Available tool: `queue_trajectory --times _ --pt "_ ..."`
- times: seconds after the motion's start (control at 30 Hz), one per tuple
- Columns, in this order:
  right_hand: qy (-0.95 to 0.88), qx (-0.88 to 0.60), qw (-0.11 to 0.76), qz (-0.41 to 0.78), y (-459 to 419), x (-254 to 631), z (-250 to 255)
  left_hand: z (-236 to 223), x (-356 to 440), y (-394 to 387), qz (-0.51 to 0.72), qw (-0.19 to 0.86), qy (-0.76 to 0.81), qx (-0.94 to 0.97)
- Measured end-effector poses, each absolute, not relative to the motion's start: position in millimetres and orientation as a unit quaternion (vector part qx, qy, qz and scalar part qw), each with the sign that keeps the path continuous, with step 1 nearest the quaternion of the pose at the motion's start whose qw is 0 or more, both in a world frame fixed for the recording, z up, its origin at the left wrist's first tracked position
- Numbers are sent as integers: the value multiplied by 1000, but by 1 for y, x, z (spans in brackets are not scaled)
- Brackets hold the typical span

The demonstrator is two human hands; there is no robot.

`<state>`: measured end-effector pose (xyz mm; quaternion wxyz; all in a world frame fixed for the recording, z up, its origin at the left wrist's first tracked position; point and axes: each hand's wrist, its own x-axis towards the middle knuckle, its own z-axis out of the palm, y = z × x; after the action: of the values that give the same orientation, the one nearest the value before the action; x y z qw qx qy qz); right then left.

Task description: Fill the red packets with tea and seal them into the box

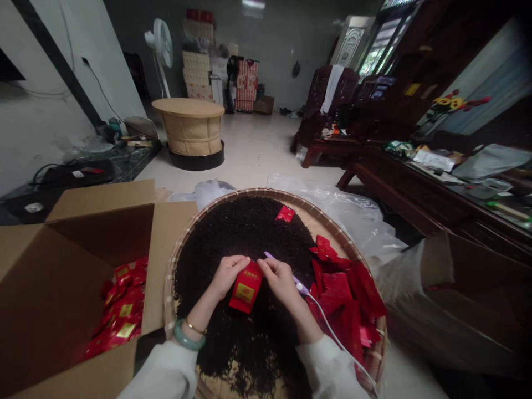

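Between my two hands hangs a red packet with a gold label, over a heap of dark loose tea leaves. My left hand pinches its top left corner. My right hand pinches the top right corner. A purple handheld sealer with a white cord lies just beside and partly behind my right hand. Its far tip shows beyond my fingers. The tea spreads across a round woven bamboo tray. One red packet rests on the tea near the far rim.
Flat red pouches pile up at the tray's right side. An open cardboard box with several filled red packets stands at the left. Clear plastic sheeting lies beyond the tray. A dark wooden table runs along the right.
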<state>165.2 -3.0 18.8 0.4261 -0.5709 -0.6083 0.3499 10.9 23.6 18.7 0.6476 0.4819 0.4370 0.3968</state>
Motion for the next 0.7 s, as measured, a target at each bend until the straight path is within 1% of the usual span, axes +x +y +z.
queue_trajectory --times 0.23,0.37,0.5,0.6,0.7 --pt "-597 -569 453 339 -3 160 18 17 8 26 343 673 420 503" --pt "-559 -573 478 361 -2 165 15 19 9 25 329 651 433 530" --pt "-495 -566 510 418 -6 164 9 18 8 26 363 638 448 510" --pt "-463 -544 513 477 -9 163 4 17 7 27 368 656 452 480" --pt "-405 -544 552 485 -8 167 6 19 6 29 370 676 476 423"
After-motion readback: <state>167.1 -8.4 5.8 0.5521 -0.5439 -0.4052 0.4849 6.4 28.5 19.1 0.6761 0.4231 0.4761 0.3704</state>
